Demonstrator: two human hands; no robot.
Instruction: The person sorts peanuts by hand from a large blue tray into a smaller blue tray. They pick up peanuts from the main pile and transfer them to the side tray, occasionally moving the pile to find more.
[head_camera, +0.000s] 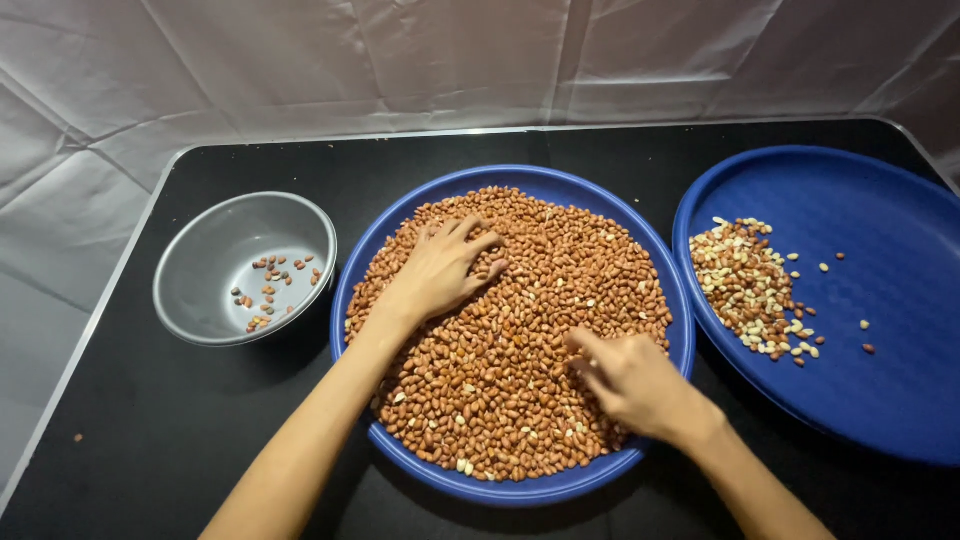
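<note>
Both forearms enter from the bottom edge and reach onto the middle blue tray (352, 300), which is heaped with red-skinned peanuts (540, 300) and sits at frame centre on a black table (130, 440). Right hand (632, 382), lower right of the tray, is laid knuckles-up on the pile with fingers curled in toward the nuts; whether a nut is pinched cannot be told (fingertips are turned down into the heap). Left hand (440, 270), upper left of the tray, is spread flat and relaxed on the peanuts, nothing gripped, fingers fanned as if to hold or spread the layer so single nuts show.

At left of the frame a grey metal bowl (190, 285) is set just beside the tray rim, with only a few dark and mixed nuts (268, 290) on its bottom. At right a second blue tray (880, 300) is tilted against the first, its rim touching or overlapping it; a small heap of paler, mixed peanuts (748, 288) is gathered on its left side, a few strays apart. Both side vessels are kept within easy reach of each hand. A creased white sheet (480, 60) is hung behind the table.
</note>
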